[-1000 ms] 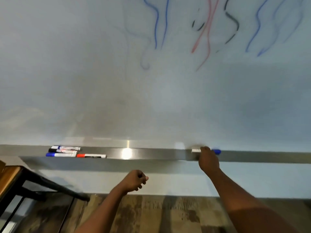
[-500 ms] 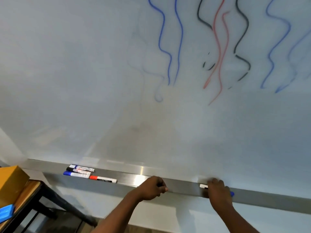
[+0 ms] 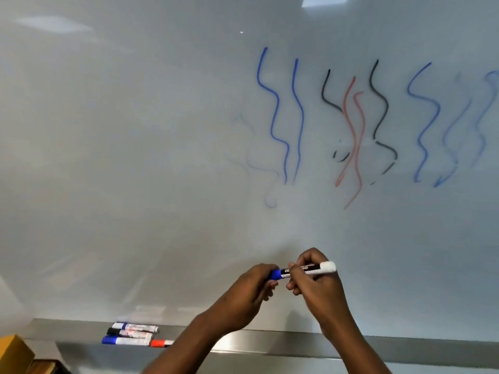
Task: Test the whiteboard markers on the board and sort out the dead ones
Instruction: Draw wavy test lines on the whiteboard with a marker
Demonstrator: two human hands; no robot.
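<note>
I hold a blue-capped whiteboard marker [image 3: 307, 269] level in front of the whiteboard [image 3: 135, 157], above its tray. My left hand [image 3: 251, 290] grips the blue cap end. My right hand [image 3: 314, 282] is wrapped around the white barrel, whose white rear end sticks out to the right. The cap looks seated on the barrel. Several other markers [image 3: 132, 334], with blue, black and red caps, lie together at the left of the metal tray [image 3: 270, 341].
Wavy blue, black and red test lines [image 3: 353, 125] cover the board's upper right; faint pale strokes sit beside them. A yellow box [image 3: 13, 354] rests on a table at the bottom left corner.
My right hand lifted the blue marker off the tray up in front of the board. My left hand rose from the tray edge and took hold of the cap end.
</note>
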